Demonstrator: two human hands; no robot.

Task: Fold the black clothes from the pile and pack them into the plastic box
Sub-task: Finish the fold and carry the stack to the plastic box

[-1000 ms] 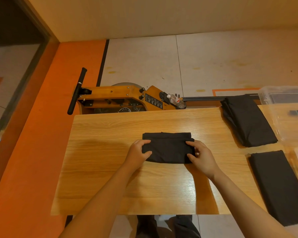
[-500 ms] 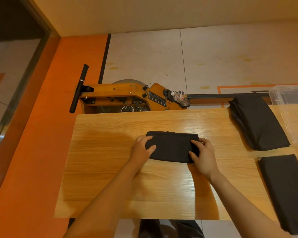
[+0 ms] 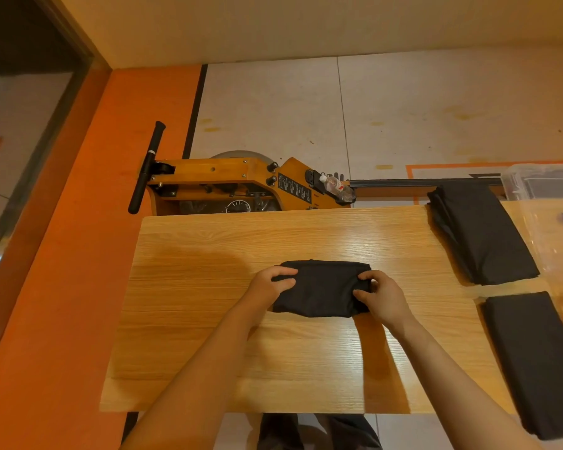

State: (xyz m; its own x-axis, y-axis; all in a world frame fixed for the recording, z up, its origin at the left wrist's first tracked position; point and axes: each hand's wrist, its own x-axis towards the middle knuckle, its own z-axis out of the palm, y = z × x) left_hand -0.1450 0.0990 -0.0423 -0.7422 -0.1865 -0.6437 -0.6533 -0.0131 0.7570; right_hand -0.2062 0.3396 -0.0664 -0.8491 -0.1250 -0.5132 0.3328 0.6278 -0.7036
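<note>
Gripping a folded black garment [image 3: 320,289] at the middle of the wooden worktop [image 3: 189,319], both hands curl around its ends — the left hand [image 3: 268,285] on its left edge, the right hand [image 3: 382,295] pinching its right edge. Two more black folded clothes lie to the right: one stack [image 3: 481,235] far, another [image 3: 533,358] near. Beyond them, at the far right corner, sits the clear plastic box [image 3: 540,180] — its contents too dim to tell.
</note>
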